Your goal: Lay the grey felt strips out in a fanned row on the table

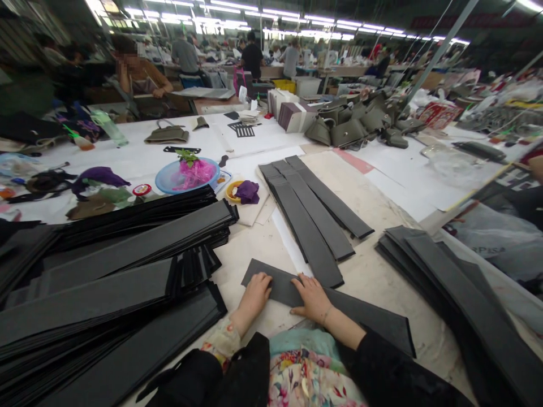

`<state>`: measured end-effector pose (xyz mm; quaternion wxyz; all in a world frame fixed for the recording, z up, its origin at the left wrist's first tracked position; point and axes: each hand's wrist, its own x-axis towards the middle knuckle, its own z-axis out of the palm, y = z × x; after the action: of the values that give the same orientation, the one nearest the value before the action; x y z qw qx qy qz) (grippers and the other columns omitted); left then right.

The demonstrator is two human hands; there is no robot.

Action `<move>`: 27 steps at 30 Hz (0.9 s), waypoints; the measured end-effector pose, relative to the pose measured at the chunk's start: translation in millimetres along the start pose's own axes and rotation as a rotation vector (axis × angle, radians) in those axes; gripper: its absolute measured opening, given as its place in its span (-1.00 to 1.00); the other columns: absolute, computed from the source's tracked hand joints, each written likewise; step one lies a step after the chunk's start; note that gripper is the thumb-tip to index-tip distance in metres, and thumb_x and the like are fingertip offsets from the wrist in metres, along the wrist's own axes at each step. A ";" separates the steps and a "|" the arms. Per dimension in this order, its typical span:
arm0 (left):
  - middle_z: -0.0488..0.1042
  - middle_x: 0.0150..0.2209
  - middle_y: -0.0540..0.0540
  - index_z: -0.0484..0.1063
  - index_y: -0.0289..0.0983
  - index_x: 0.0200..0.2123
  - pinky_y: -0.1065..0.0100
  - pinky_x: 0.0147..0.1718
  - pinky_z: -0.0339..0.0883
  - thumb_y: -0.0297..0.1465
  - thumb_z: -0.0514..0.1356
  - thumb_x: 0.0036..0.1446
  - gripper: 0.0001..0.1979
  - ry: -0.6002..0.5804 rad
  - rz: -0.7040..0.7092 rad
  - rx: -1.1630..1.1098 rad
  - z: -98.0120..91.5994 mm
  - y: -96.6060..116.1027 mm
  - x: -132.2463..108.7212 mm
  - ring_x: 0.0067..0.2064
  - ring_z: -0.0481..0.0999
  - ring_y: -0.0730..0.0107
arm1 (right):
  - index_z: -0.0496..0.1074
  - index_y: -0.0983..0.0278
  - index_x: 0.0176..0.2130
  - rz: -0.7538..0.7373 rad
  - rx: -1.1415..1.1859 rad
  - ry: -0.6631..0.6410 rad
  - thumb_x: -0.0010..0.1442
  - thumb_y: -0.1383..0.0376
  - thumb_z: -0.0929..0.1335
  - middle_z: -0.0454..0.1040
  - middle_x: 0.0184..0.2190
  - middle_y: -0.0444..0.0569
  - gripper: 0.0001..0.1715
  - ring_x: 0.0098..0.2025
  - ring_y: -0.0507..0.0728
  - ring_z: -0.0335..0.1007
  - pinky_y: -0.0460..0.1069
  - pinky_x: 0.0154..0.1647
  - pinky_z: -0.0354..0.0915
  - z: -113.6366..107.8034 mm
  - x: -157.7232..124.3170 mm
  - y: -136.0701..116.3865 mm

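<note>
A long dark grey strip [369,314] with black edges lies slantwise on the table in front of me. My left hand [255,295] rests on it near its left end, palm down, fingers lying against the surface. On its middle lies my right hand [314,299], fingers stretched out and thumb spread towards the left hand. Neither hand grips anything. Just beyond the right hand, a fan of similar grey strips [303,217] overlaps on the table, the nearest one reaching down to the strip under my hands.
Big stacks of dark strips [106,277] cover the left side; another pile [441,282] lies at right. Farther back are a blue bowl [163,180] with pink plastic, a small yellow bowl [231,192] with purple cloth, and olive bags [352,127]. Several people work beyond the table.
</note>
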<state>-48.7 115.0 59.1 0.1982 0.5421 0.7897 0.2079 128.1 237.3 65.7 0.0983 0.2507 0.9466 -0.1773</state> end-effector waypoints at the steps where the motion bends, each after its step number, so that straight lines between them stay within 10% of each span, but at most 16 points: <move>1: 0.34 -0.13 -0.13 0.35 -0.24 -0.15 0.24 -0.04 0.17 -0.51 0.07 0.05 -0.74 0.001 0.014 -0.003 4.5 0.5 -2.5 -0.08 0.28 0.24 | 0.12 0.28 0.13 0.010 0.018 -0.008 -0.15 -0.06 0.38 0.13 0.15 0.21 -0.05 0.16 0.30 0.05 0.14 0.13 -0.06 -4.7 2.4 -0.7; 10: 0.32 -0.09 -0.15 0.33 -0.28 -0.08 0.20 -0.01 0.17 -0.52 0.04 0.07 -0.68 0.047 -0.005 -0.002 18.3 -7.8 -6.9 -0.05 0.26 0.23 | 0.39 0.29 -0.14 0.116 0.119 -0.163 0.11 0.06 0.22 0.48 -0.20 0.12 -0.56 -0.14 0.23 0.38 0.04 -0.17 0.19 -36.0 32.0 14.2; 20: 0.36 -0.11 -0.16 0.36 -0.28 -0.08 0.16 -0.03 0.22 -0.50 0.01 0.06 -0.67 0.095 0.001 -0.007 26.9 -15.8 -5.2 -0.07 0.32 0.22 | 0.43 0.29 -0.28 0.099 0.277 -0.296 0.12 0.06 0.21 0.50 -0.32 0.00 -0.60 -0.27 0.15 0.41 -0.04 -0.30 0.24 -44.8 -75.6 125.6; 27: 0.40 -0.14 -0.17 0.40 -0.24 -0.12 0.10 -0.06 0.29 -0.43 0.03 0.06 -0.70 0.161 0.022 -0.071 29.8 -23.2 -7.6 -0.09 0.38 0.20 | 0.40 0.26 -0.21 0.038 0.322 -0.174 0.17 0.12 0.17 0.49 -0.27 0.01 -0.64 -0.20 0.16 0.40 -0.03 -0.20 0.24 -50.0 -97.6 124.9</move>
<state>-48.0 103.7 22.2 0.1507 0.5248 0.7893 0.2808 270.3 315.0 102.6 0.1417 0.2646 0.8891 -0.3455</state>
